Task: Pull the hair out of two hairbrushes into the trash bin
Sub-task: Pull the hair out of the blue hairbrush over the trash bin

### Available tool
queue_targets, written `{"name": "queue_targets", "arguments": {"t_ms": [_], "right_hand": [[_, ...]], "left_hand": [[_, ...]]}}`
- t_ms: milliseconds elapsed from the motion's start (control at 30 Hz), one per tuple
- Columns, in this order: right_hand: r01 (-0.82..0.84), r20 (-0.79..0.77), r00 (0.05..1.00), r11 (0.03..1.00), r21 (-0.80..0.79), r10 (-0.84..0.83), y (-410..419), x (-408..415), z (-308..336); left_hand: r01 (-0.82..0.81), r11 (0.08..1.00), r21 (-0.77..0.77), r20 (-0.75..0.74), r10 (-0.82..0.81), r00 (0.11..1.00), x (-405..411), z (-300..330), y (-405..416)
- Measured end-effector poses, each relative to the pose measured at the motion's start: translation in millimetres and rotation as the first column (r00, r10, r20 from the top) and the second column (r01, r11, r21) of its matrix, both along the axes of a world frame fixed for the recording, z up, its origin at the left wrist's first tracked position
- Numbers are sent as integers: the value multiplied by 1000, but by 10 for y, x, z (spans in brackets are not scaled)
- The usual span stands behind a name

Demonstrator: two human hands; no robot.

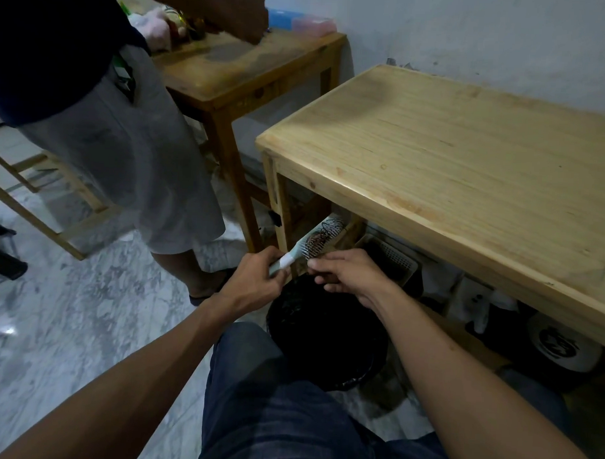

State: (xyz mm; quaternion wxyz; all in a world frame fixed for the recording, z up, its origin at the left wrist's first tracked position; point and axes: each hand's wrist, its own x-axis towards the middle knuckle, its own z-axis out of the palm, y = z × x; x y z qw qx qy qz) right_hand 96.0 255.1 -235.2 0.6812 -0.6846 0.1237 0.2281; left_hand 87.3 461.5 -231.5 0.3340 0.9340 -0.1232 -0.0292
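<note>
A pale green and white hairbrush point(314, 237) with dark hair point(323, 237) tangled in its bristles is held over a black trash bin point(325, 333) lined with a dark bag. My left hand point(254, 279) grips the brush by its handle. My right hand point(347, 272) is beside the bristles, its fingertips pinched at the lower edge of the tangled hair. A second hairbrush is not in view.
A light wooden table point(467, 173) stands at the right, with a dark basket point(391, 258) and other items under it. A darker wooden table point(238, 69) is behind. Another person point(118, 147) in grey shorts stands at the left on the marble floor.
</note>
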Motion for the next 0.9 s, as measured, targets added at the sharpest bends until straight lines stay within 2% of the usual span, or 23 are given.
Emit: {"name": "queue_targets", "arguments": {"t_ms": [267, 400, 500, 667, 800, 900], "right_hand": [[27, 47, 999, 984, -177, -19, -294, -32, -85], [-28, 42, 998, 956, -292, 42, -435, -66, -184], [-123, 31, 990, 958, -260, 135, -358, -89, -129], [-144, 104, 982, 982, -121, 156, -105, -47, -22], [-71, 147, 986, 995, -75, 81, -40, -52, -42], [30, 178, 984, 998, -51, -21, -174, -64, -69]], "left_hand": [[-113, 990, -90, -66, 107, 992, 22, 3, 181], [-149, 979, -141, -98, 136, 986, 15, 24, 187], [-91, 981, -171, -158, 64, 985, 7, 22, 160], [6, 980, -199, -179, -42, 983, -47, 69, 39], [-18, 980, -196, -200, -22, 979, -29, 83, 74], [-110, 971, -214, -241, 57, 969, 0, 27, 221]]}}
